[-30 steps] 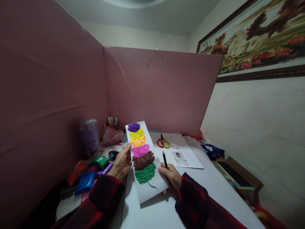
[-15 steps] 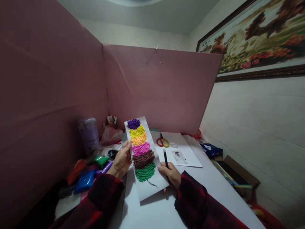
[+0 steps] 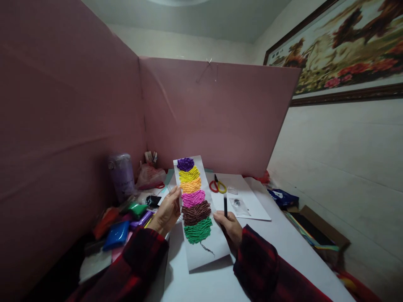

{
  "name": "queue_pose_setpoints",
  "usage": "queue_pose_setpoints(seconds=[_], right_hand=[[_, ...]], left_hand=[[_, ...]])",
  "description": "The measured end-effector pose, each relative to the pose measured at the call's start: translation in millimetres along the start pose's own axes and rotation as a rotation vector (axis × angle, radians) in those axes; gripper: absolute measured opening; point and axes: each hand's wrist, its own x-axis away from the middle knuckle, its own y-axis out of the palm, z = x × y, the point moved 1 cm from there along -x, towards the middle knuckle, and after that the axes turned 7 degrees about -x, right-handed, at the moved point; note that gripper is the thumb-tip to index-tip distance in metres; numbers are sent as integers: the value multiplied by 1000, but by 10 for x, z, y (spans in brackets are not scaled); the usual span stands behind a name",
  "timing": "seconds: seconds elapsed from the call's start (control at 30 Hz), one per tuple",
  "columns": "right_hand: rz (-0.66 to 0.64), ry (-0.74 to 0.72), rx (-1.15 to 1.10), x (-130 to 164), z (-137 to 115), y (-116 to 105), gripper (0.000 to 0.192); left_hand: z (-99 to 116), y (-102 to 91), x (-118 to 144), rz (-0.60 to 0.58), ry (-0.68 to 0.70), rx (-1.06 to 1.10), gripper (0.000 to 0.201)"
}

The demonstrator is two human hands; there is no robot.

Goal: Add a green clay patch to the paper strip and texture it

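My left hand (image 3: 168, 213) grips the left edge of a tall white paper strip (image 3: 204, 262), raised and tilted above the table. On the strip runs a stack of textured bands (image 3: 195, 212), clay-like to look at: purple at the top, then yellow, orange, pink, brown and green. A thin dark squiggle lies below the green one. At the strip's right edge, my right hand (image 3: 231, 226) is closed around a black pen (image 3: 225, 204) pointing upward. Its fingertips touch or nearly touch the paper. The pen's lower part is hidden in the hand.
Behind, scissors (image 3: 217, 186) with red and yellow handles and a small clear bag (image 3: 239, 206) lie on white paper. Coloured packets (image 3: 116, 235) and a purple tumbler (image 3: 121, 176) crowd the left side. A box (image 3: 315, 228) of coloured sheets stands right. Pink panels (image 3: 217, 113) wall the back and left.
The view has shifted slightly, so everything sits a little further right. The paper strip stands a bit more upright; both hands keep their holds.
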Motion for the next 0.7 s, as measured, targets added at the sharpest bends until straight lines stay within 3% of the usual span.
queue_pose_setpoints(seconds=[0.7], right_hand=[[29,6,14,-4,1,21,43]], left_hand=[[-38,-56,-19,0,11,-50,14]])
